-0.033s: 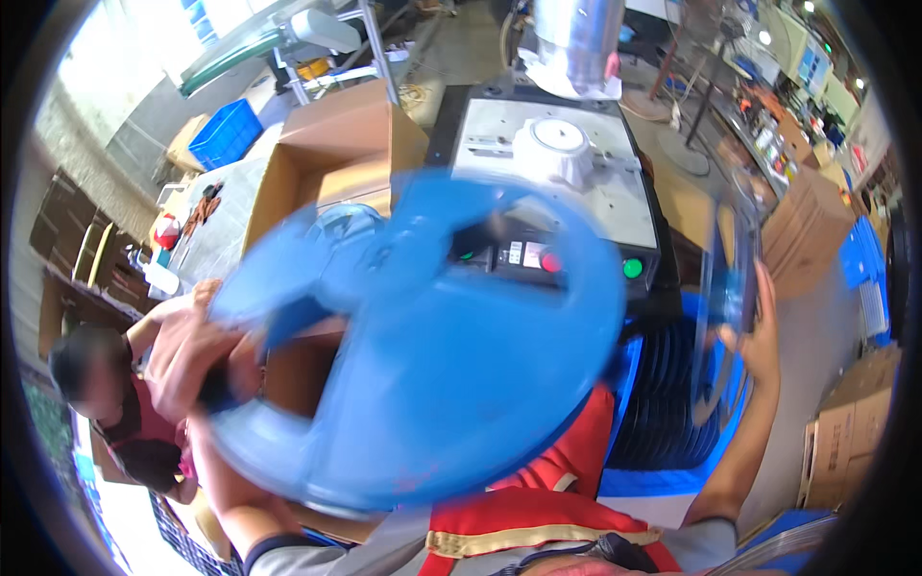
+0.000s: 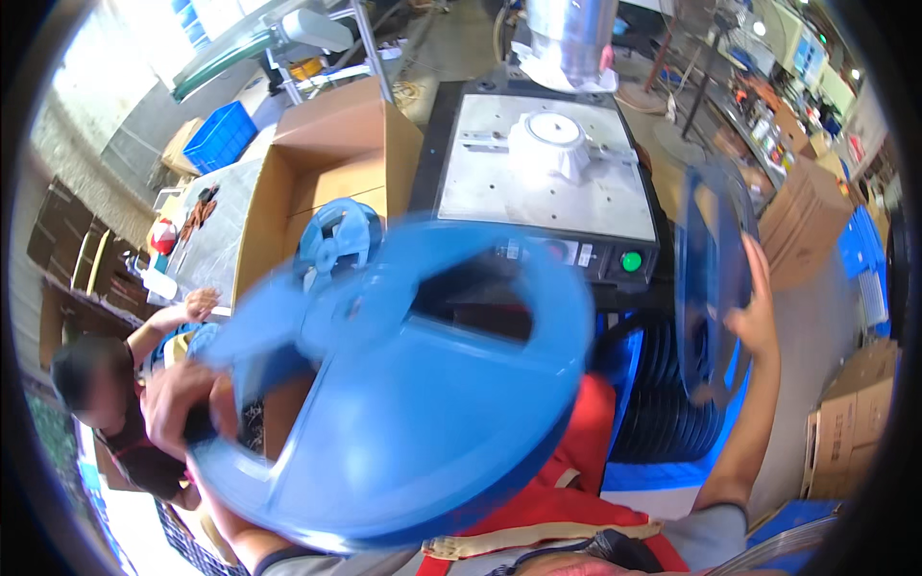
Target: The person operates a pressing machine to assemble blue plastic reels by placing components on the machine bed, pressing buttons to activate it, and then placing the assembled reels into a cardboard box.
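My left hand [image 2: 178, 403] is closed on the rim of a large blue plastic reel disc [image 2: 432, 394], with cut-out openings and a raised centre. The disc is tilted in front of my body and covers much of the middle of the view. At the right, my right hand [image 2: 756, 312] grips the edge of a second, darker blue reel disc [image 2: 693, 288], seen nearly edge-on and blurred. Below that disc, several dark discs [image 2: 663, 394] stand stacked in a blue crate [image 2: 615, 475].
Ahead stands a machine with a metal plate [image 2: 480, 197], a white round fixture [image 2: 552, 144], a green button [image 2: 631, 261] and a metal cylinder [image 2: 573, 38] above. Left of it, an open carton [image 2: 264, 226] holds blue reel parts [image 2: 338, 235]. A co-worker [image 2: 101, 394] is at the left; cartons [image 2: 855, 403] stand right.
The large blue disc has moved left and toward me, still in my left hand. My right hand's disc has shifted slightly left. The reel parts in the carton and the co-worker's hand show more.
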`<move>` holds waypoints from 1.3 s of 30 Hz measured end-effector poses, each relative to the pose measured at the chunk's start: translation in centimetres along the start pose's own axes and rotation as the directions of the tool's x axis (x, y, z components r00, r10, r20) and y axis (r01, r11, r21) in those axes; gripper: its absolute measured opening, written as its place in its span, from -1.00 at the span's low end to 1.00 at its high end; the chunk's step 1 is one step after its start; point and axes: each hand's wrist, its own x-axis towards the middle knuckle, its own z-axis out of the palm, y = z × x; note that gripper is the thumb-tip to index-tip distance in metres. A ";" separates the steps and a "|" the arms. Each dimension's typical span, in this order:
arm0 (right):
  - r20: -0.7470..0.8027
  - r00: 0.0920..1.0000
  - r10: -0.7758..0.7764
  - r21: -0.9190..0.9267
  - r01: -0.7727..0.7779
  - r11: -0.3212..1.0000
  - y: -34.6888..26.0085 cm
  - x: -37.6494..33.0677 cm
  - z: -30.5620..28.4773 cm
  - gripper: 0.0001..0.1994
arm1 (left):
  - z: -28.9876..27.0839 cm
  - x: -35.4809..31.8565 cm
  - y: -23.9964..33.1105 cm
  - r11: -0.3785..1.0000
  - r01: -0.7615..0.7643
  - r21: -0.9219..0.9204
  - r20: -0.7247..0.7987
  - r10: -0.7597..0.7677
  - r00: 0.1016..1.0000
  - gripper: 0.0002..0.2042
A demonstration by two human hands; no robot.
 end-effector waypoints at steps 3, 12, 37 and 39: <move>0.133 0.991 -0.030 -0.124 0.047 0.991 -2.2 9.1 5.2 -0.03 | -0.5 -8.6 -1.2 0.870 0.460 -0.176 0.229 -0.418 0.879 -0.86; 0.395 0.919 -0.011 -0.184 0.091 0.979 -5.4 27.3 18.0 0.09 | 4.9 -11.5 2.7 0.741 0.671 -0.028 0.741 -0.435 0.511 -0.78; 0.028 0.996 -0.079 -0.304 0.084 0.949 -1.2 -1.3 17.5 -0.26 | 30.1 0.0 2.3 0.956 -0.292 0.026 0.845 0.135 0.517 -0.42; 0.132 0.991 -0.005 -0.317 0.047 0.947 -0.2 -2.2 18.7 -0.20 | 31.1 -0.6 2.2 0.935 -0.353 0.032 0.845 0.163 0.509 -0.41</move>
